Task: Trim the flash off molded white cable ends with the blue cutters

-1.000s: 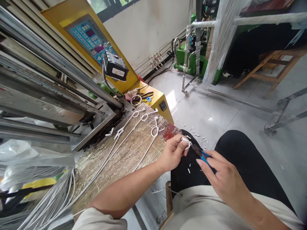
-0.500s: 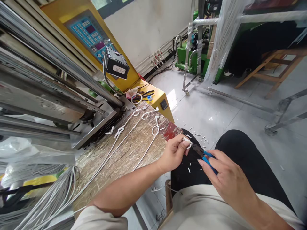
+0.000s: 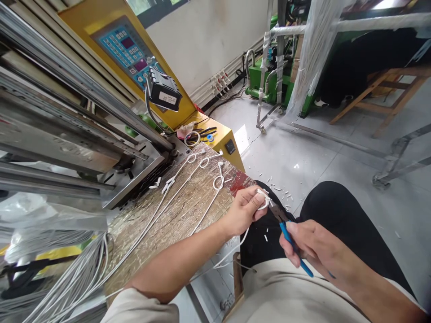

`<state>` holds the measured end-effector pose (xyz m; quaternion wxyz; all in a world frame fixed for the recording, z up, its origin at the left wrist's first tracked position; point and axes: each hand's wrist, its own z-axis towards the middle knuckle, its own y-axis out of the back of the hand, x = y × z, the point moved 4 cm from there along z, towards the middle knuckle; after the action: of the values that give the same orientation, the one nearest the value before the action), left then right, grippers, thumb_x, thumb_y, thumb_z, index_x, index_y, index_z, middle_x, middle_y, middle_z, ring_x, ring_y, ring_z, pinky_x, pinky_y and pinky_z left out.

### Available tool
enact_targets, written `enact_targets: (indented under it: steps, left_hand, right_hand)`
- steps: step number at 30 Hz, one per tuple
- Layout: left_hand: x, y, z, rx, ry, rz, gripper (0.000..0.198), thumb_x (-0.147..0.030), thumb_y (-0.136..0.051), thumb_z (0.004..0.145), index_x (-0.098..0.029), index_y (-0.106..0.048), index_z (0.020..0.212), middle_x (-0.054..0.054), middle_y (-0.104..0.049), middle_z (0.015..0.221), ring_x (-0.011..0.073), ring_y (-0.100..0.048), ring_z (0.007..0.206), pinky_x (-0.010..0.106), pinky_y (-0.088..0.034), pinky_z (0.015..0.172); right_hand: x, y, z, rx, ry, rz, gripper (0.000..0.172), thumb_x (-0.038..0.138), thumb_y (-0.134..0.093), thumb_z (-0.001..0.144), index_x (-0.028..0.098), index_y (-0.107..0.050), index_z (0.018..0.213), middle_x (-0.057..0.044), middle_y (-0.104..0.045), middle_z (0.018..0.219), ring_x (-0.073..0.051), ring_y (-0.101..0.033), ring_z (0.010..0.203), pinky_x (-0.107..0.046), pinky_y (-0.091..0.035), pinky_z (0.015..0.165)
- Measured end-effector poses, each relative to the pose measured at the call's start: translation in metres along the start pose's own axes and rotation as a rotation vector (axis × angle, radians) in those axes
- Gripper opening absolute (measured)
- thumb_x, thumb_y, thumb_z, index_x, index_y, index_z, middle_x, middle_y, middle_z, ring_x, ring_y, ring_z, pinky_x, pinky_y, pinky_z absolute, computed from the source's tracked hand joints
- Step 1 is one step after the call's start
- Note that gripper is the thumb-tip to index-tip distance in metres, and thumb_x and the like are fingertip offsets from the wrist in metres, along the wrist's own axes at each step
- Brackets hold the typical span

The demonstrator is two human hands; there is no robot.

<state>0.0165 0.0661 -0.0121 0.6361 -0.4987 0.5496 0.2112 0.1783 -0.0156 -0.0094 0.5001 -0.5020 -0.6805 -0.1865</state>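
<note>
My left hand [image 3: 247, 208] pinches the end of a white cable [image 3: 264, 197] between thumb and fingers, above my left thigh. From this grip the cable trails down past my wrist. My right hand [image 3: 308, 246] is wrapped round blue-handled cutting pliers [image 3: 286, 235]. Their dark jaws meet the white piece at my left fingertips; whether the blades are closed is too small to tell. On the worn bench [image 3: 161, 229] to the left lie several white cables with looped ends [image 3: 218, 181] and small plugs.
A press machine [image 3: 67, 116] and yellow control cabinet [image 3: 134, 54] stand left. Many grey-white cables [image 3: 77, 278] hang over the bench's near side. White offcuts [image 3: 279, 190] litter the floor. A wheeled metal frame [image 3: 323, 130] and wooden stool [image 3: 384, 96] are at the right.
My right hand has turned and shifted its hold on the pliers, so the handles point further down. My left hand has tilted slightly, and the cable below it now shows.
</note>
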Motion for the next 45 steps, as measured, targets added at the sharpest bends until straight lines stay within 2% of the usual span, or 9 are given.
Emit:
enact_targets:
  steps: [2, 8, 11, 18, 26, 32, 35, 39, 45]
  left_hand:
    - [0.003, 0.000, 0.001, 0.004, 0.035, -0.069, 0.042, -0.055, -0.071, 0.094, -0.017, -0.056, 0.086, -0.008, -0.041, 0.057, 0.0045, -0.033, 0.046, 0.019, -0.023, 0.045]
    - [0.009, 0.005, 0.002, -0.050, 0.004, 0.031, 0.042, -0.056, -0.065, 0.098, -0.018, -0.054, 0.085, -0.005, -0.051, 0.058, 0.0052, -0.037, 0.048, 0.018, -0.027, 0.044]
    - [0.010, 0.004, 0.001, -0.100, -0.041, 0.115, 0.042, -0.057, -0.062, 0.099, -0.018, -0.054, 0.084, -0.005, -0.053, 0.058, 0.0050, -0.037, 0.046, 0.018, -0.028, 0.044]
    - [0.009, 0.002, -0.002, -0.150, -0.083, 0.182, 0.042, -0.058, -0.060, 0.100, -0.018, -0.056, 0.087, -0.005, -0.055, 0.060, 0.0055, -0.040, 0.047, 0.019, -0.031, 0.045]
    - [0.009, 0.004, 0.003, -0.093, 0.053, 0.103, 0.049, -0.062, -0.058, 0.099, -0.018, -0.051, 0.078, -0.006, -0.050, 0.054, 0.0055, -0.035, 0.047, 0.019, -0.025, 0.044]
    - [0.002, 0.005, 0.002, -0.179, -0.025, 0.198, 0.047, -0.056, -0.078, 0.087, -0.016, -0.055, 0.077, -0.005, -0.053, 0.058, 0.0048, -0.042, 0.051, 0.020, -0.031, 0.051]
    - [0.002, 0.004, 0.003, -0.168, -0.030, 0.198, 0.048, -0.056, -0.073, 0.091, -0.016, -0.054, 0.074, -0.005, -0.052, 0.055, 0.0044, -0.039, 0.049, 0.021, -0.030, 0.051]
    - [0.004, 0.004, 0.003, -0.155, -0.085, 0.209, 0.044, -0.051, -0.072, 0.094, -0.017, -0.053, 0.075, -0.005, -0.054, 0.056, 0.0044, -0.041, 0.049, 0.021, -0.031, 0.051]
    - [0.012, 0.003, 0.002, -0.144, -0.024, 0.119, 0.043, -0.052, -0.069, 0.096, -0.017, -0.052, 0.079, -0.007, -0.051, 0.055, 0.0035, -0.036, 0.047, 0.018, -0.027, 0.048]
  right_hand:
    - [-0.002, -0.001, 0.000, -0.005, -0.011, 0.043, 0.064, 0.067, -0.041, 0.104, 0.016, -0.068, 0.077, -0.006, -0.061, 0.071, -0.016, -0.052, 0.065, -0.030, -0.042, 0.064]
    - [-0.004, 0.002, -0.001, -0.397, 0.183, -0.459, 0.050, 0.059, -0.051, 0.104, 0.020, -0.059, 0.075, -0.004, -0.065, 0.101, -0.016, -0.057, 0.084, -0.030, -0.045, 0.075]
    - [-0.002, -0.001, 0.000, -0.457, 0.246, -0.541, 0.050, 0.056, -0.049, 0.106, 0.020, -0.056, 0.072, -0.003, -0.063, 0.097, -0.014, -0.056, 0.077, -0.030, -0.045, 0.073]
    - [0.002, -0.002, 0.003, -0.516, 0.353, -0.647, 0.050, 0.051, -0.049, 0.107, 0.020, -0.048, 0.068, -0.002, -0.057, 0.084, -0.013, -0.047, 0.066, -0.031, -0.041, 0.067]
    - [0.006, 0.009, 0.005, -0.313, 0.197, -0.484, 0.048, 0.056, -0.046, 0.108, 0.021, -0.056, 0.077, 0.000, -0.051, 0.078, -0.014, -0.045, 0.071, -0.031, -0.038, 0.066]
    - [0.007, 0.009, 0.006, -0.363, 0.259, -0.511, 0.052, 0.054, -0.047, 0.108, 0.020, -0.046, 0.067, 0.000, -0.048, 0.076, -0.014, -0.043, 0.068, -0.032, -0.037, 0.067]
    - [0.005, 0.006, 0.007, -0.400, 0.298, -0.570, 0.051, 0.051, -0.046, 0.109, 0.021, -0.047, 0.067, -0.002, -0.053, 0.081, -0.014, -0.048, 0.070, -0.032, -0.039, 0.069]
    - [0.005, 0.001, 0.006, -0.552, 0.397, -0.708, 0.048, 0.047, -0.048, 0.108, 0.020, -0.049, 0.069, -0.003, -0.060, 0.091, -0.012, -0.050, 0.068, -0.031, -0.040, 0.069]
    - [0.008, -0.001, 0.005, -0.584, 0.493, -0.752, 0.046, 0.043, -0.052, 0.108, 0.020, -0.046, 0.069, 0.000, -0.053, 0.078, -0.011, -0.041, 0.062, -0.031, -0.035, 0.064]
